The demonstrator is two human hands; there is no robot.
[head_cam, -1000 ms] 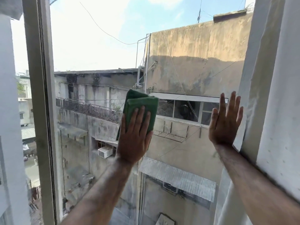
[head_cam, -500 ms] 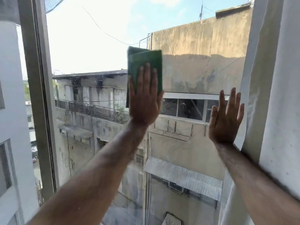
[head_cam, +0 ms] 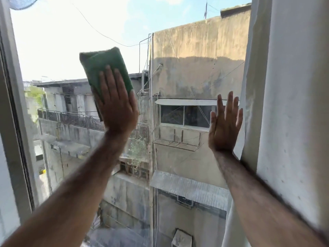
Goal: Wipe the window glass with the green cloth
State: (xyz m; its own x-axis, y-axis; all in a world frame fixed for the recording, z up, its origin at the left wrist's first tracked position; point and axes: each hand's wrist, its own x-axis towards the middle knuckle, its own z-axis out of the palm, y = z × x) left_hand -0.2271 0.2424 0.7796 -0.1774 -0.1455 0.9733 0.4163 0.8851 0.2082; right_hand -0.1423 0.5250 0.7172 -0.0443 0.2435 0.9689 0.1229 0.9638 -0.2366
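My left hand (head_cam: 116, 104) presses a folded green cloth (head_cam: 105, 66) flat against the window glass (head_cam: 187, 154), left of centre and fairly high. The cloth tilts to the left and sticks out above my fingers. My right hand (head_cam: 225, 125) lies flat on the glass near the right edge, fingers spread, holding nothing. Its forearm runs along the white wall. Through the glass I see grimy concrete buildings and sky.
A grey window frame post (head_cam: 16, 122) stands at the left edge of the pane. A white wall or reveal (head_cam: 288, 104) closes the right side, with a pale curtain edge (head_cam: 249, 86) beside my right hand.
My left hand has carried the green cloth up the glass and then a little to the left, tilting it. My right hand has stayed flat in the same spot.
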